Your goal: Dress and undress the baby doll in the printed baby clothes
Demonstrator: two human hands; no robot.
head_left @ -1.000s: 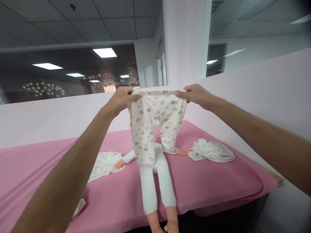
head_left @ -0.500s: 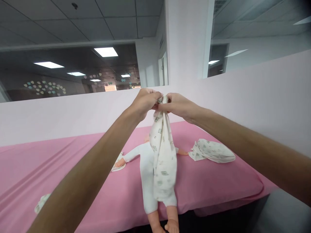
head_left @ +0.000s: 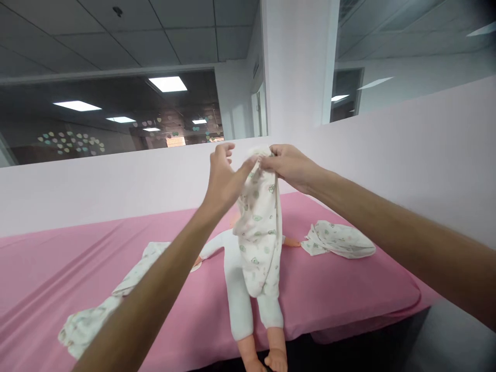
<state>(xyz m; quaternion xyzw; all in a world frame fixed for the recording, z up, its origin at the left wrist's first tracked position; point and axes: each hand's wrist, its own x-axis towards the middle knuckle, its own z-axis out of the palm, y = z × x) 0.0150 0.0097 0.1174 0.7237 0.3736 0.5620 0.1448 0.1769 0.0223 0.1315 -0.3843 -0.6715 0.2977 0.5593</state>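
Both my hands are raised in front of me with a pair of small white printed baby trousers [head_left: 259, 232] hanging folded between them. My right hand [head_left: 287, 165] pinches the waistband at the top. My left hand [head_left: 222, 175] touches the same waistband with its thumb while its other fingers are loosely spread. Below the trousers a doll [head_left: 242, 289] in white leggings lies on the pink mattress [head_left: 341, 289], its bare feet over the near edge.
A crumpled printed garment [head_left: 337, 240] lies on the mattress at the right. Another printed cloth [head_left: 101, 310] lies at the left under my forearm. A pale pink partition wall runs behind and along the right side. A white pillar stands behind.
A second ago the trousers were stretched wide by the waistband. My hands came together, folding them in half. Now my left hand's fingers have loosened while my right keeps its pinch.
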